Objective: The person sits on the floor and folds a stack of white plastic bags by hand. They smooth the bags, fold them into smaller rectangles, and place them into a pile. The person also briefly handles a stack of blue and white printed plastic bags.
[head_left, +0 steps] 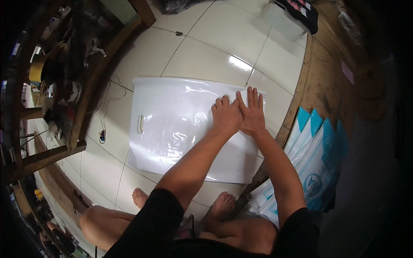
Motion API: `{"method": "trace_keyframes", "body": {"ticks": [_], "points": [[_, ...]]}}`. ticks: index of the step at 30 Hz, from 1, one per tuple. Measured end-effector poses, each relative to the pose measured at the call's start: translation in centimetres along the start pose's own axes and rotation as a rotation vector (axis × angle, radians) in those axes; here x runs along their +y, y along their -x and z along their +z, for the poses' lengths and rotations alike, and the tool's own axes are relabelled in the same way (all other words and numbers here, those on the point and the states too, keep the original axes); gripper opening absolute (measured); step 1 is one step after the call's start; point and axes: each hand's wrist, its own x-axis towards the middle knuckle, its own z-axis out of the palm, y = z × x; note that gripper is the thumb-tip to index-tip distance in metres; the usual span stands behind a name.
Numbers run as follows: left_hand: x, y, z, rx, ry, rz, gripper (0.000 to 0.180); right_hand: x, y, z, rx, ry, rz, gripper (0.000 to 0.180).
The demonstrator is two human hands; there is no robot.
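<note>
A glossy white plastic sheet or bag [172, 107] lies flat on the tiled floor in front of me, with a slot-shaped handle hole [140, 124] near its left edge. My right hand [252, 114] rests flat near the far right corner, fingers stretched out and pointing away. Right beside it and touching it, my left hand [226, 114] presses on the white plastic with its fingers curled. Whatever may be under those bent fingers is hidden.
White and turquoise printed plastic packages [301, 167] lie in a fanned pile on my right, by a wooden board [318, 77]. A wooden frame [112, 47] with cluttered shelves stands at left. Loose thread [103, 107] and a small dark item [102, 136] lie on the floor.
</note>
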Motion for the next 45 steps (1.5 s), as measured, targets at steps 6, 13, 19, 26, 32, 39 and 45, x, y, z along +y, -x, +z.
{"method": "trace_keyframes", "body": {"ticks": [6,13,19,26,32,39,45], "points": [[-4.3,-1.0,-1.6,0.000,0.061,-0.261,0.041,-0.3,0.4,-1.5,-0.051,-0.120,0.043,0.081],[-15.4,-1.6,-6.9,0.077,-0.057,-0.431,0.046,-0.6,0.4,-1.3,-0.083,-0.096,0.055,0.083],[-23.4,-1.6,-9.8,0.088,-0.161,-0.387,0.050,-0.5,0.3,-1.4,-0.045,-0.104,0.039,0.082],[-9.0,0.5,-4.6,0.135,-0.022,-0.026,0.040,-0.2,0.4,-1.4,0.000,-0.139,0.020,0.081],[-4.6,3.3,-0.7,-0.015,-0.015,-0.132,0.045,-0.6,0.3,-1.4,0.017,-0.140,0.014,0.082],[-18.0,3.0,-7.0,0.044,0.010,-0.344,0.048,-0.5,0.6,-1.7,-0.021,-0.140,0.036,0.081],[-22.4,5.3,-10.5,0.126,-0.041,-0.389,0.050,-1.1,0.2,-1.5,-0.033,-0.133,0.023,0.081]]}}
